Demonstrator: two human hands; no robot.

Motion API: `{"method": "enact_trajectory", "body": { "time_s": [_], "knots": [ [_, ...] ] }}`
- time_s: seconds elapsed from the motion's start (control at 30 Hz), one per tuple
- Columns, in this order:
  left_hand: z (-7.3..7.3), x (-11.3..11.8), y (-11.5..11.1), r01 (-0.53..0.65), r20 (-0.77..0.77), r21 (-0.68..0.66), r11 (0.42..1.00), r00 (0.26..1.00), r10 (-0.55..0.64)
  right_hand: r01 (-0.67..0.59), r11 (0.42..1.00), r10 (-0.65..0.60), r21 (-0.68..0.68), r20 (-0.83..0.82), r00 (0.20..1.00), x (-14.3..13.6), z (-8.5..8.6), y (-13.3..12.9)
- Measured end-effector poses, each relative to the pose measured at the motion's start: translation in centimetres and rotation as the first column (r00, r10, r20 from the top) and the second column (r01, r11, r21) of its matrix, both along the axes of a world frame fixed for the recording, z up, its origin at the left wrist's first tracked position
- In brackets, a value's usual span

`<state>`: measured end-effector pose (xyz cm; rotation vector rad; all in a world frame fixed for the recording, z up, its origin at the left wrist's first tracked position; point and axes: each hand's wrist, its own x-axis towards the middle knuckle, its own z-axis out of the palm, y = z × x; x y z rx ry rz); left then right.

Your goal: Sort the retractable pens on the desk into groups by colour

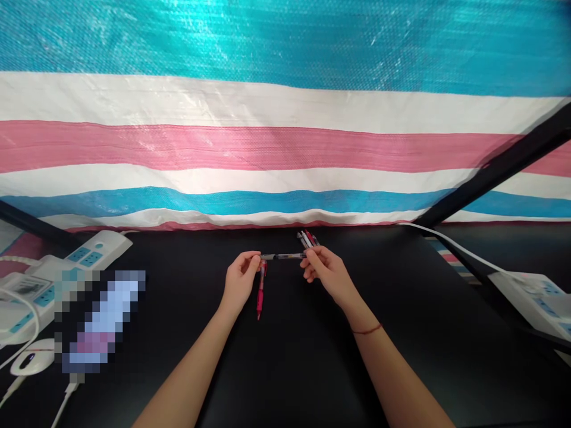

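Note:
Between my two hands a slim clear-and-black pen is held level above the dark table. My left hand pinches its left end between thumb and fingers. The right end sits in the closed fingertips of my right hand. Just below the left end, a red pen points toward me, its upper end close to my left fingertips; whether they touch it I cannot tell. Beyond my right hand lies a small bunch of several pens, partly hidden by that hand.
On the left stand a white power strip with plugs and cables, a blurred-out phone-like device and a white rounded gadget. Another power strip with a white cable lies at right. A striped tarp hangs behind the black table.

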<state>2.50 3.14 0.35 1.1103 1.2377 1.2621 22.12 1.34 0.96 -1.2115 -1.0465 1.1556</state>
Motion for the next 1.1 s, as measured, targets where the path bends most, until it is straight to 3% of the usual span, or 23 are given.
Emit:
{"method": "enact_trajectory", "body": {
  "time_s": [0.27,0.47,0.73,1.1],
  "knots": [
    [0.1,0.0,0.1,-0.040,0.118,-0.044,0.998,0.992,0.045,0.138,0.982,-0.135,0.130,-0.034,0.990,0.9,0.2,0.2],
    [0.2,-0.1,0.2,-0.077,0.227,-0.095,0.992,0.969,0.097,0.295,0.954,-0.298,-0.059,-0.313,0.902,1.4,0.7,0.7],
    [0.3,-0.1,0.3,-0.074,0.259,-0.110,0.991,0.960,0.101,0.075,0.988,-0.131,-0.133,-0.486,0.864,1.9,0.7,0.7],
    [0.2,0.0,0.1,-0.054,0.193,-0.067,0.996,0.979,0.066,0.011,0.991,-0.076,-0.132,-0.496,0.865,1.9,0.3,0.9]
  ]
}}
